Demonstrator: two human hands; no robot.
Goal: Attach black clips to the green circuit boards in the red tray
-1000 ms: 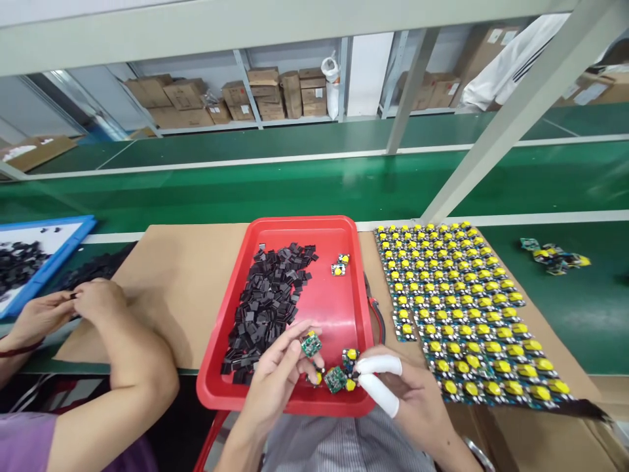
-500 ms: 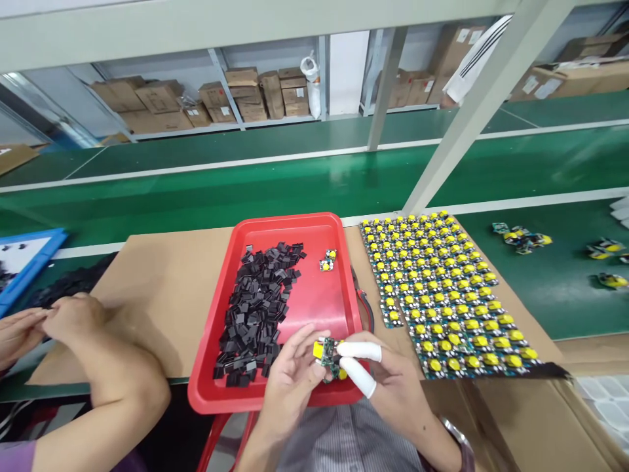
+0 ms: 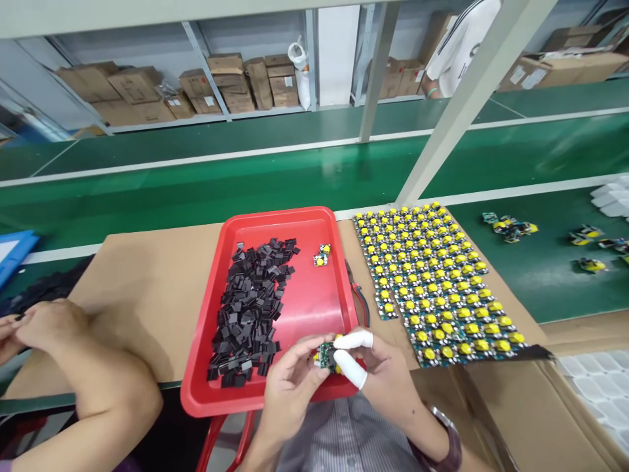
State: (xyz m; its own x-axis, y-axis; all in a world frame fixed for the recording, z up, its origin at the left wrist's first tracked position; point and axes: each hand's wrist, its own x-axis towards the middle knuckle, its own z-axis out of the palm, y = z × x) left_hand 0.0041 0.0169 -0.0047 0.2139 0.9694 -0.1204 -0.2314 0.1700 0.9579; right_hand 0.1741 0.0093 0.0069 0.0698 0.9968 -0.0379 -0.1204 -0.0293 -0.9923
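My left hand (image 3: 289, 387) holds a small green circuit board (image 3: 326, 355) with yellow parts over the near end of the red tray (image 3: 194, 367). The thumb and index finger of my right hand (image 3: 381, 373) wear white finger cots and grip the board's right side. A dark piece shows at the board between my fingers, but I cannot make out what it is. In the tray lies a heap of small black pieces (image 3: 250, 308). Two loose boards (image 3: 321, 260) with yellow tops rest at its right side.
Rows of yellow-topped circuit boards (image 3: 432, 275) cover the cardboard on the right. Red-and-black tool handles (image 3: 361, 298) lie beside the tray. More boards (image 3: 514, 227) sit farther right. A co-worker's arm (image 3: 108, 380) reaches in at left. A slanted post (image 3: 452, 124) stands beyond the boards.
The view has shifted slightly. The board in my hands has turned, and less of its yellow part shows. The co-worker's hands have moved left; a person in the background shows more.
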